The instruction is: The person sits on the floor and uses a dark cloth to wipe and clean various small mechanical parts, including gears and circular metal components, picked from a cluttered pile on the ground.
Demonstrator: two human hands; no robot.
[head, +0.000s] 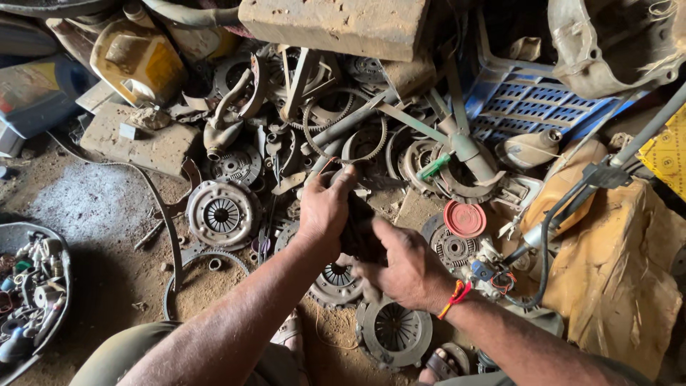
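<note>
**Two hands on a dark part above a scrap heap**

The left hand (325,207) and right hand (404,268) were both closed around a dark, greasy metal part (361,229) at frame centre. At 8 o'clock, a round grey tub (63,257) held small white and metal fittings. At 2 o'clock lay a blue slatted plastic crate (536,104). Rusty clutch plates (221,213) and gear rings littered the sandy dirt floor (100,207).

Two hands: left hand (325,207), right hand (407,268); one dark part (361,229) held between them; at least four clutch pressure plates on the ground, e.g. (221,214); one red cap (464,219); one blue crate (532,107); one yellow jug (139,61).
</note>
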